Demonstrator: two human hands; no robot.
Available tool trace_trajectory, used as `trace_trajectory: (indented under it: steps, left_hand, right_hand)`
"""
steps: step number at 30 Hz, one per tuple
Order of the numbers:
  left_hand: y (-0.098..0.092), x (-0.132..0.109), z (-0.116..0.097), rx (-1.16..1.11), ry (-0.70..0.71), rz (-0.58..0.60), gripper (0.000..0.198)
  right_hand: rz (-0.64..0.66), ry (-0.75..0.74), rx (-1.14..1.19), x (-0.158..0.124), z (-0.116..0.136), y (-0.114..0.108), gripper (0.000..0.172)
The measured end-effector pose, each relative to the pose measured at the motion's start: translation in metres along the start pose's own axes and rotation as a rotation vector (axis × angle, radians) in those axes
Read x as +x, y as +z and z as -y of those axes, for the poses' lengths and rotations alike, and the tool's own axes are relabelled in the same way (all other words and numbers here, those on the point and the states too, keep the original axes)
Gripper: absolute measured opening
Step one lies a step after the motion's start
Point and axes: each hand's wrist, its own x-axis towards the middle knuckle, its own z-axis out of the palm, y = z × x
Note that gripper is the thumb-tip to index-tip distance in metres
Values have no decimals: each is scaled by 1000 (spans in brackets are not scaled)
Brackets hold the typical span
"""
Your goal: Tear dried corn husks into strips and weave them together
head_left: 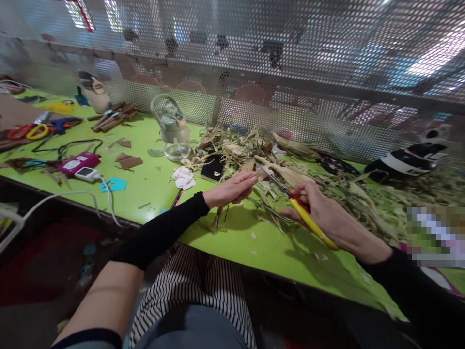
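My left hand (pixel 232 188) is closed on the end of a pale dried corn husk (pixel 262 173), held a little above the green table. From the right, my right hand (pixel 325 209) grips scissors (pixel 313 227) with red and yellow handles. The blades point up and left and meet the husk near my left fingertips; whether they are parted I cannot tell. Behind both hands lies a heap of dry husks and shreds (pixel 236 145). A black phone (pixel 212 167) rests at its left side, beside a crumpled white tissue (pixel 184 178).
A clear bottle with a grey-green lid (pixel 173 121) stands behind the tissue. Farther left are brown rolls (pixel 113 116), a magenta power bank (pixel 78 164) with cables, and more scissors (pixel 29 131). A black-and-white bottle (pixel 405 162) lies at the right. A perforated metal screen (pixel 250 92) borders the back.
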Motion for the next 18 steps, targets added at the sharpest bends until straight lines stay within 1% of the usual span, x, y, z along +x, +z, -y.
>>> trace_trajectory:
  steps: [4, 7, 9, 11, 14, 16, 18]
  left_hand:
    - [0, 1, 2, -10, -15, -4, 29]
    - [-1, 2, 5, -27, -22, 0, 29]
    - [-2, 1, 6, -56, -12, 6, 28]
    - [-2, 1, 5, -88, -6, 14, 25]
    - [0, 3, 2, -148, -53, 6, 19]
    - [3, 4, -1, -215, -98, -34, 11]
    - [6, 7, -3, -282, -121, -96, 12]
  right_hand:
    - [-35, -32, -5, -1, -1, 1, 62]
    - [-30, -33, -18, -2, -2, -1, 63]
    - [-33, -14, -12, -2, -4, -1, 61]
    - [-57, 35, 8, 1, -10, 2, 60]
    - [-106, 156, 16, 8, -27, 14, 62]
    - [-137, 223, -8, 15, -41, 26, 64]
    - [-191, 240, -33, 22, -54, 37, 64]
